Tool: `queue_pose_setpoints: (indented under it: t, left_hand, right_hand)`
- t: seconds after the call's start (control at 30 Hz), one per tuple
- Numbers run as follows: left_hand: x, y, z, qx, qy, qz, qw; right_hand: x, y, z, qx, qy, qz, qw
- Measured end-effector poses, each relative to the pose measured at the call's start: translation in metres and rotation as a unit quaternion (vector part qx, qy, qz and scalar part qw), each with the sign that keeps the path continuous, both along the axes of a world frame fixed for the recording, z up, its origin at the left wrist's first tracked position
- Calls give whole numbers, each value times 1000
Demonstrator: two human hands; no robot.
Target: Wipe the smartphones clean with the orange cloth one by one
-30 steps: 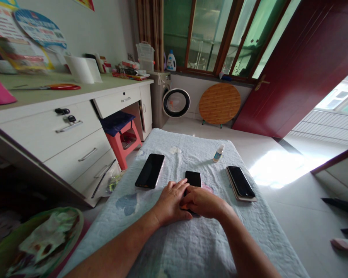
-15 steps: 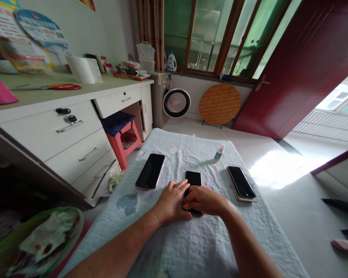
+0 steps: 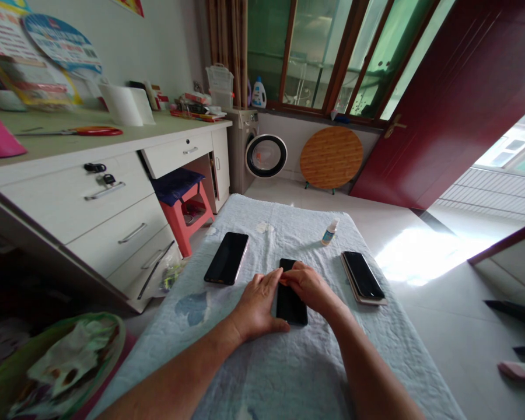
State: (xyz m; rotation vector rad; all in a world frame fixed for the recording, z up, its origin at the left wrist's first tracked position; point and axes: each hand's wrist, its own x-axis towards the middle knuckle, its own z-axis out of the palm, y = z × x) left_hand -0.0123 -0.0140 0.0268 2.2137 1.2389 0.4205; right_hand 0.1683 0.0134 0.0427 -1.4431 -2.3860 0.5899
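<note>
A black smartphone (image 3: 292, 306) lies face up on the pale blue quilted cover (image 3: 262, 379) in front of me. My left hand (image 3: 258, 306) holds it steady along the left side, fingers near its top and thumb by its lower edge. Against the upper part of the screen, my right hand (image 3: 308, 286) is closed on a small orange cloth (image 3: 284, 281), mostly hidden under the fingers. Another phone (image 3: 227, 258) rests to the left. Off to the right, a phone in an opened flip case (image 3: 363, 275) lies below a small spray bottle (image 3: 330, 232), which stands upright.
A white desk (image 3: 114, 198) with drawers runs along the left, a red stool (image 3: 186, 216) tucked beneath it. At lower left stands a waste bin (image 3: 118, 344). Beyond the bed are a washing machine with its door open (image 3: 266, 156) and a round wooden tabletop (image 3: 331, 156).
My right hand has moved with the cloth from the lower part of the screen up toward the top, uncovering the lower half. My left hand stays in place.
</note>
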Motion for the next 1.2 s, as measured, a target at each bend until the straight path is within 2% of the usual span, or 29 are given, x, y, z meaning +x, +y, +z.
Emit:
queue_pose_setpoints:
  t: [0.13,0.3,0.5,0.77,1.2]
  left_hand:
    - [1,1,-1,7,-11,2,1000]
    - [2,2,-2,13,1,8,1000]
    - [1,2,-5,16,12,8,1000]
    - [3,1,-1,17,18,5,1000]
    - [1,2,-5,36,42,1,998]
  right_hand:
    - [-1,7,-10,58,-23,-59,996]
    - [2,17,-20,93,-47,-114,988]
    - [1,22,-25,117,-69,-129,982]
    - [-12,25,-23,124,-119,-117,978]
    - [11,22,-25,113,-138,-211,961]
